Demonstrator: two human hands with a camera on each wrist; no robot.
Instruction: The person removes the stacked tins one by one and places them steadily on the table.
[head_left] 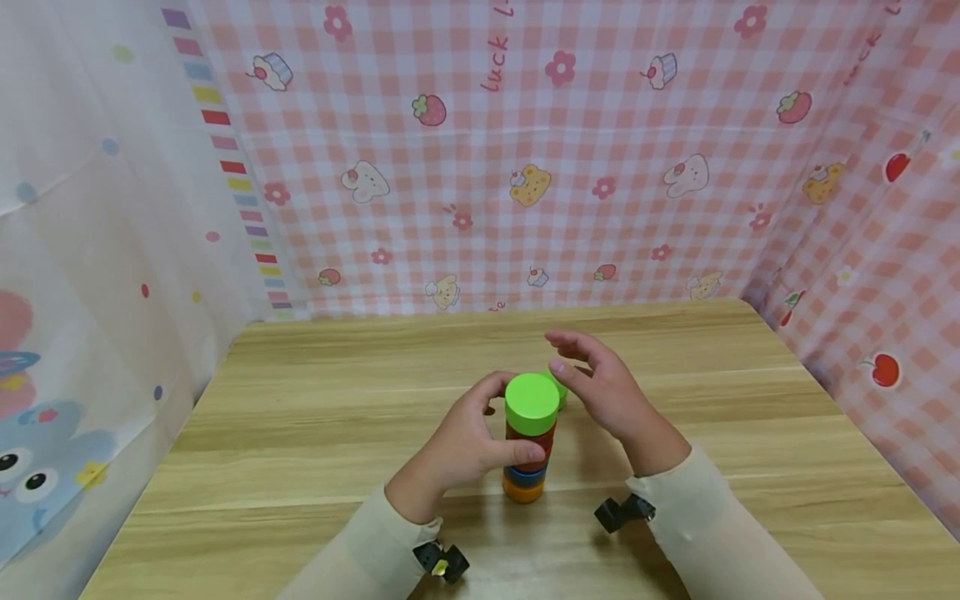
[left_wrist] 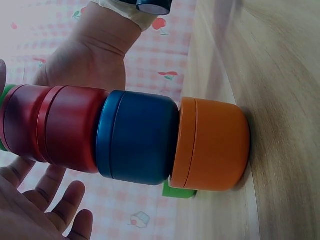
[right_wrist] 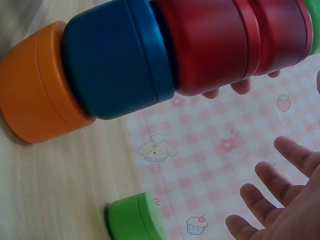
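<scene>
Near the middle of the light wooden table (head_left: 300, 433) stood a stack of round lidded plastic jars (head_left: 529, 442): an orange jar (left_wrist: 215, 145) at the bottom, touching the wood, a blue jar (left_wrist: 137, 137) on it, a dark red jar (left_wrist: 55, 127) above that, and a bright green jar (head_left: 532, 403) on top. The stack stood upright between the two hands. The left hand (head_left: 465, 442) lay against its left side, thumb curled across the front of the red jar and fingers bent round the far side, so that it gripped the stack about its upper half. The right hand (head_left: 603, 387) was just beside the stack on the right, not touching it in the right wrist view; its fingers (right_wrist: 280, 192) were spread and loosely straight, holding nothing.

Just behind the stack, between it and the right hand, a second small green jar (right_wrist: 135, 217) sat on the table, mostly hidden by the stack in the head view. Cream sleeves (head_left: 712, 517) covered both forearms, each with a small black camera at the wrist. A pink checked cloth with cartoon animals and strawberries (head_left: 525, 167) hung behind and to the right of the table, and a pale printed sheet (head_left: 90, 250) hung on the left.
</scene>
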